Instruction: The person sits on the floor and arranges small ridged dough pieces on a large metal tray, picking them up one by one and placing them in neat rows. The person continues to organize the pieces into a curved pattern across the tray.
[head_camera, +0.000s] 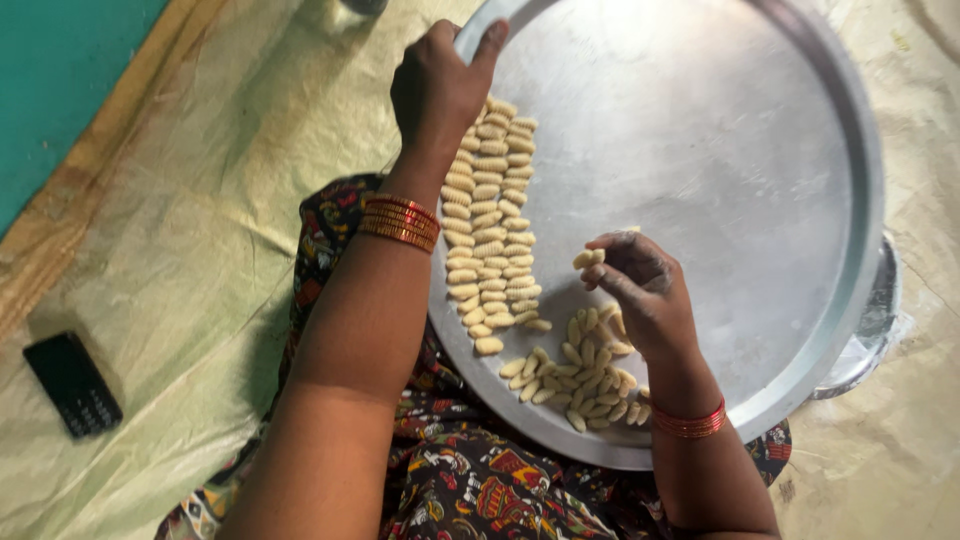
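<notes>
Seen from above: a large round steel tray (720, 130) resting across a lap draped in dark patterned cloth (470, 480), over a pale plastic floor sheet (180, 250).

Left hand (437, 85) curled over the tray's upper left rim, thumb stretched out flat on the metal, remaining fingers folded over the edge and gripping it. Stacked orange bangles (400, 222) on the left wrist.

Right hand (645, 290) hovering above the tray's lower middle, fingertips pressed together and pinching 1 small ridged dough piece (588, 258). Thinner red bangles (690, 424) on the right wrist.

Along the tray's left edge, just below the left hand, neat rows of pale ridged dough pieces (490, 225) laid side by side and touching, in about 3 columns. Near the tray's bottom edge, directly under the right hand, a looser heap of the same pieces (575, 375). Centre and right of the tray bare metal.

Beneath the tray's right rim, the edge of a second steel vessel (870, 330) peeking out. On the floor sheet at far left, well apart from the tray, a small black keypad phone (72, 384). Teal surface (50, 70) in the upper left corner.
</notes>
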